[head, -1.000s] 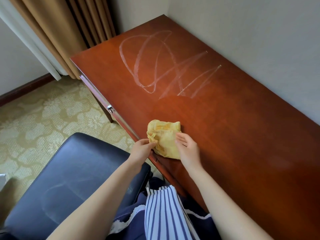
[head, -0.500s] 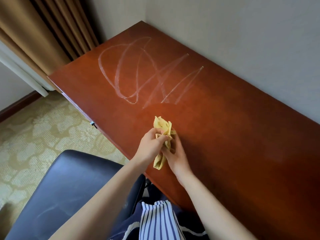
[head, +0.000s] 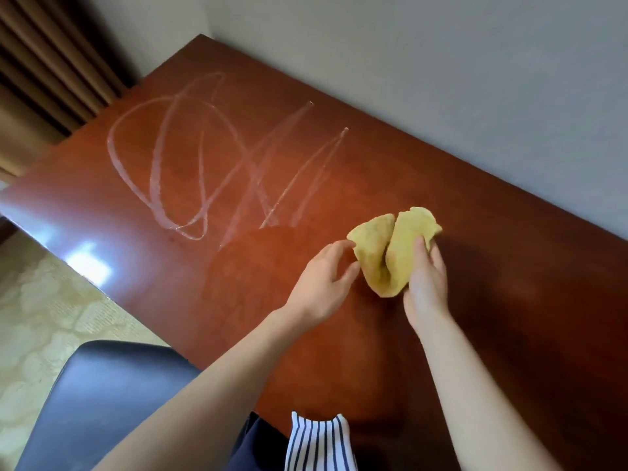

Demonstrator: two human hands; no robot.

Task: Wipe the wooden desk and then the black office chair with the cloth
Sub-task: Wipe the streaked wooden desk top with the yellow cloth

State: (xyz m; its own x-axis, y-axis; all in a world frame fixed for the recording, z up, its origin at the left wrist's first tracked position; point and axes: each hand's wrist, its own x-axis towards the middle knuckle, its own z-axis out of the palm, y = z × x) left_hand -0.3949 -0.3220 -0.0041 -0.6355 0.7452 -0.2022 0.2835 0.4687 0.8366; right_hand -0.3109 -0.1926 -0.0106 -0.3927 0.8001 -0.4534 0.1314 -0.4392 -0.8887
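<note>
Spread from a tight wad into two folds, the yellow cloth (head: 390, 253) hung over the middle of the red-brown wooden tabletop (head: 509, 317), gripped by the right hand (head: 424, 283), the left hand (head: 323, 280) loose-fingered beside it, apparently readying a wiping pad.

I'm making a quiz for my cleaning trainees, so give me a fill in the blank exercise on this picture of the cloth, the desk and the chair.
1. The cloth is ____ in colour.
2. The left hand is beside the cloth; the hand gripping it is the ____ one.
3. The scribbled marks on the desk are ____ in colour.
4. The black seat at the lower left belongs to an office ____.
Missing words: yellow; right; white; chair.
</note>
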